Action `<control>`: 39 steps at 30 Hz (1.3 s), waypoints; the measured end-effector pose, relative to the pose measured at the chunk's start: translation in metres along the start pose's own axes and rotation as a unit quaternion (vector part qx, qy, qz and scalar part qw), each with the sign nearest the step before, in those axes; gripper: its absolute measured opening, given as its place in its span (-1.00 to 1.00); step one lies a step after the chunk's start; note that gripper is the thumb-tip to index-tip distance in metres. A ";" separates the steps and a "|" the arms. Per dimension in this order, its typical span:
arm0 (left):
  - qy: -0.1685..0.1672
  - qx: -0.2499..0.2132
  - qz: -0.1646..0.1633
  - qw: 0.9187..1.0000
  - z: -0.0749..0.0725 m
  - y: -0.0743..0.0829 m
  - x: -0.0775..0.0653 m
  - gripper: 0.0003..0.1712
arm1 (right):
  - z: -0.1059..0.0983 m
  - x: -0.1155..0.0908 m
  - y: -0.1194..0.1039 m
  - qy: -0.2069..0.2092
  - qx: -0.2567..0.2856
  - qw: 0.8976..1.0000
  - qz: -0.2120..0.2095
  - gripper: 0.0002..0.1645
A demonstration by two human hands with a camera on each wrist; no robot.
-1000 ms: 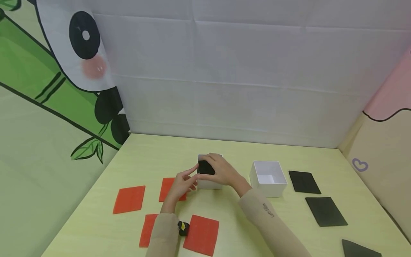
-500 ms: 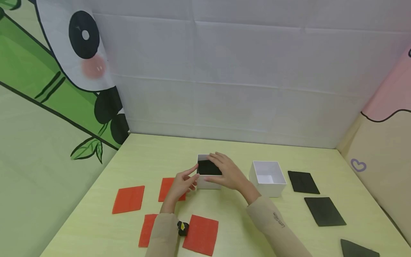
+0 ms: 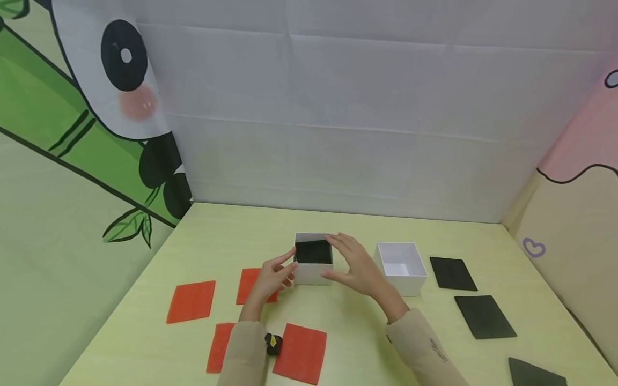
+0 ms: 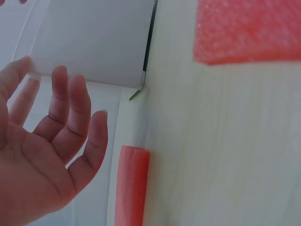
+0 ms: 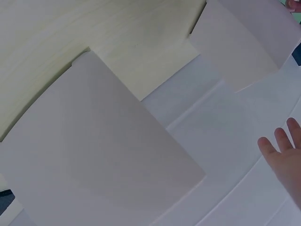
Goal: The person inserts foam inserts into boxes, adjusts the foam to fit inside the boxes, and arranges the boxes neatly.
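A white open box (image 3: 309,275) stands on the table with a black square pad (image 3: 314,252) lying tilted inside it. My left hand (image 3: 269,281) holds the box's left rim between thumb and index finger, the other fingers loosely bent. In the left wrist view those fingertips meet the edge of the white wall. My right hand (image 3: 359,268) holds nothing. Its fingers are spread beside the box's right side, fingertips near the rim and thumb by the front right corner. A second white open box (image 3: 407,284) stands to the right, behind the right hand.
Red square pads (image 3: 192,302) lie on the left and front of the pale table (image 3: 357,348), some partly under the left arm. Black pads (image 3: 485,317) lie along the right side. A white cloth (image 3: 347,123) hangs behind the table.
My right hand has let go of the black pad and drawn back to the right, fingers spreading. The pad now lies in the box. My left hand stays at the rim.
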State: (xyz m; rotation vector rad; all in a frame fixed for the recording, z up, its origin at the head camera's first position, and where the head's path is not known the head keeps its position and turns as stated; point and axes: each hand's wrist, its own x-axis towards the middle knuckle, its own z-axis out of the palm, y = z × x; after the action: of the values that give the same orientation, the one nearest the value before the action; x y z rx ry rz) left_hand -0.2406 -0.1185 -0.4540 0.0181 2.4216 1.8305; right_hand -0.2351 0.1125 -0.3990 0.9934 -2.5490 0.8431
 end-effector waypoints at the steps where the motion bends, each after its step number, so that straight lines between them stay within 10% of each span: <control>1: 0.000 0.001 -0.002 1.000 0.000 0.000 0.000 -0.44 | -0.001 -0.002 0.000 0.004 0.001 1.000 -0.003 -0.09; 39: 0.004 0.013 -0.016 1.000 0.000 0.002 0.001 -0.45 | -0.038 -0.068 -0.002 0.043 -0.044 0.998 -0.034 -0.13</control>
State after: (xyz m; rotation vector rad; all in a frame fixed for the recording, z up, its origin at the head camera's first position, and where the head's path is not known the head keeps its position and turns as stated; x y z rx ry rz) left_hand -0.2414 -0.1181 -0.4525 -0.0249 2.4372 1.7895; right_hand -0.1822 0.1698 -0.3985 0.9877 -2.4430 0.7330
